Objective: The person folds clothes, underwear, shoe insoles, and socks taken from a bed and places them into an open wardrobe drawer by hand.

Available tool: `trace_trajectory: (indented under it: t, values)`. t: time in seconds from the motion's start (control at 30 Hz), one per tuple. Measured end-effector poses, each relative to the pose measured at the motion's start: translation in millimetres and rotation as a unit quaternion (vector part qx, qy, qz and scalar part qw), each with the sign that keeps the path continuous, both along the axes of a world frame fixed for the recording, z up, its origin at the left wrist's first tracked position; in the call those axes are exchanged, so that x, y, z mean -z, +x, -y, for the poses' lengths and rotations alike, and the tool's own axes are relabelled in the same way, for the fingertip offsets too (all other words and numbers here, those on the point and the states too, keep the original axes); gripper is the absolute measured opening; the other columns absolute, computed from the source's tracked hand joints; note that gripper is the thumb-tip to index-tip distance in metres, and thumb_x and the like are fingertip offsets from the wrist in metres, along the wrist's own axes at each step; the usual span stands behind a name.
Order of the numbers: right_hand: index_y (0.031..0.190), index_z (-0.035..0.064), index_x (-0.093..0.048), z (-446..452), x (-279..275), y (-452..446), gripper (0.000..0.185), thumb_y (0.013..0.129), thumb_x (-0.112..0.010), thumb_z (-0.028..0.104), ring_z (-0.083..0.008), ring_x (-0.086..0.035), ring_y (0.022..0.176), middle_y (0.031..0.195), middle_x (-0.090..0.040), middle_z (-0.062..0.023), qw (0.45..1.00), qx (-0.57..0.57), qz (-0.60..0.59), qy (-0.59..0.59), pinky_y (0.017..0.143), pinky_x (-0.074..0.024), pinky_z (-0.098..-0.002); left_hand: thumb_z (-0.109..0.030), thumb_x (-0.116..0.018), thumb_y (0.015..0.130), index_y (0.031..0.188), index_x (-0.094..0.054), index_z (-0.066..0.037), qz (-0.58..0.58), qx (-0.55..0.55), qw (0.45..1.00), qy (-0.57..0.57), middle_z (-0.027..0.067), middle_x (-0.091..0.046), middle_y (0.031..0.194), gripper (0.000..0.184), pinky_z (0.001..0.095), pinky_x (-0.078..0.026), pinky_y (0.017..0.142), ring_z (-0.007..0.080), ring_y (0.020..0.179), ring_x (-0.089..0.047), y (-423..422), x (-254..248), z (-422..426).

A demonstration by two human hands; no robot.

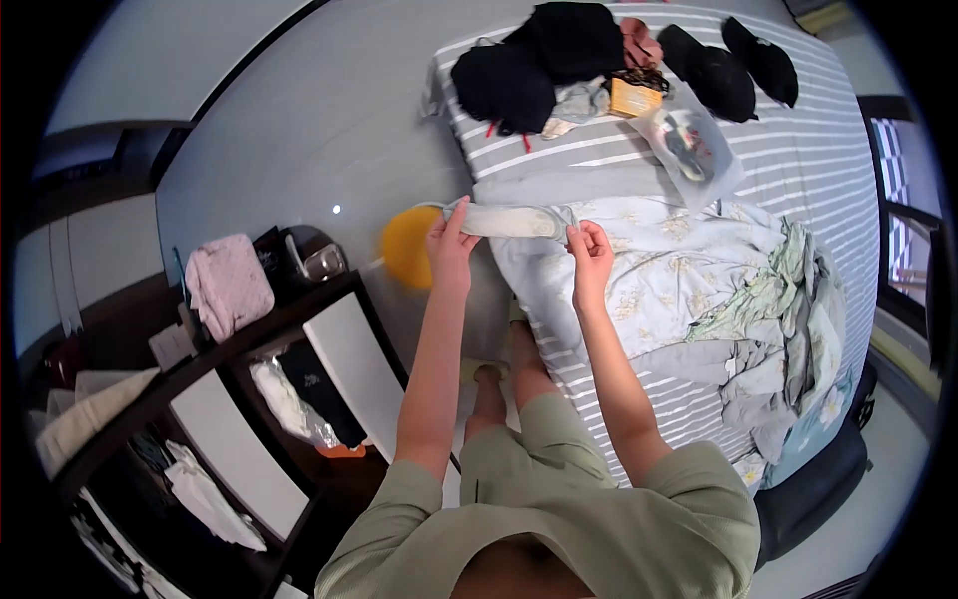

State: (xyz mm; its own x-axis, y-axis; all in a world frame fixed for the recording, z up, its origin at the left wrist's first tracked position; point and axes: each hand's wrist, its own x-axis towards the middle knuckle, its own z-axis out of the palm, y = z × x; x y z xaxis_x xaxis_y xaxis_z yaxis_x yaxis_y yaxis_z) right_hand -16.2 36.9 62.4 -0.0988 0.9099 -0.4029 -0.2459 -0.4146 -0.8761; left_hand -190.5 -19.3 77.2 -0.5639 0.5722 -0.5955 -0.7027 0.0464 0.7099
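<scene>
A narrow pale grey-and-white cloth band (511,222) is stretched level between my two hands, above the edge of the bed. It has a lighter panel along its middle; its exact kind I cannot make out. My left hand (452,245) pinches one end between thumb and fingers. At the other end, my right hand (589,255) grips the bunched grey fabric. Under and beyond the band lies a pale floral sheet (639,250), spread over the striped bed (589,155). Behind my left hand is a round yellow object (407,248) near the floor.
Dark clothes (564,45), black caps (723,80) and a clear plastic bag (694,150) lie on the bed's far part. Crumpled green-grey fabric (778,290) is at the right. A dark shelf unit (279,319) with a pink quilted bag (230,285) stands left.
</scene>
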Motion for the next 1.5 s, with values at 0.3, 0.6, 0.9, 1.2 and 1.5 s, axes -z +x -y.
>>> trace_trajectory:
  t: [0.3, 0.6, 0.9, 1.2, 1.5]
  values:
    - [0.088, 0.0028, -0.053, 83.1, -19.5, -60.8, 0.010, 0.081, -0.059, 0.004, -0.0027, -0.045, 0.061, 0.064, -0.052, 0.0042, 0.992, -0.121, -0.005, 0.033, 0.058, -0.0343, -0.0163, -0.021, -0.060, 0.083, 0.101, -0.061, -0.002, -0.116, -0.051, 0.989, -0.080, 0.0031, -0.060, 0.088, 0.025, 0.0246, -0.046, 0.069, 0.0096, 0.078, -0.057, -49.4, -48.1, 126.6]
    - [0.087, 0.0027, -0.054, 180.4, -42.2, -118.7, 0.009, 0.081, -0.059, 0.005, -0.0014, -0.044, 0.061, 0.064, -0.052, 0.0046, 0.961, -0.269, -0.017, 0.057, 0.058, -0.0335, -0.0151, -0.018, -0.057, 0.085, 0.102, -0.061, 0.001, -0.131, -0.181, 0.974, -0.049, 0.0031, -0.060, 0.085, 0.026, 0.0237, -0.048, 0.067, 0.0085, 0.075, -0.056, -76.3, -71.5, 268.0]
    - [0.074, 0.0026, -0.053, 291.4, -51.8, -158.0, 0.008, 0.081, -0.058, 0.003, -0.0031, -0.048, 0.061, 0.067, -0.054, 0.0027, 0.885, -0.458, -0.048, 0.065, 0.059, -0.0382, -0.0169, -0.011, -0.062, 0.080, 0.096, -0.064, -0.002, -0.231, -0.249, 0.931, -0.131, 0.0001, -0.062, 0.083, 0.019, 0.0170, -0.041, 0.057, 0.0034, 0.069, -0.053, -105.3, -82.4, 427.1]
    - [0.082, 0.0051, -0.052, 411.4, -46.7, -186.9, 0.016, 0.072, -0.058, -0.005, -0.0006, -0.048, 0.064, 0.070, -0.052, 0.0046, 0.802, -0.594, -0.040, 0.058, 0.059, -0.0389, -0.0150, -0.001, -0.063, 0.077, 0.097, -0.061, 0.000, -0.263, -0.279, 0.899, -0.210, -0.0002, -0.059, 0.074, 0.020, 0.0173, -0.042, 0.057, 0.0047, 0.062, -0.053, -100.9, -83.7, 561.5]
    - [0.085, -0.0002, -0.061, 512.0, -25.5, -189.4, 0.012, 0.074, -0.057, -0.003, -0.0044, -0.055, 0.063, 0.069, -0.059, -0.0005, 0.672, -0.732, 0.004, 0.111, 0.059, -0.0455, -0.0191, 0.000, -0.063, 0.075, 0.092, -0.061, 0.000, -0.324, -0.332, 0.811, -0.357, 0.0029, -0.060, 0.072, 0.017, 0.0193, -0.043, 0.055, 0.0075, 0.059, -0.055, -70.8, -49.5, 672.1]
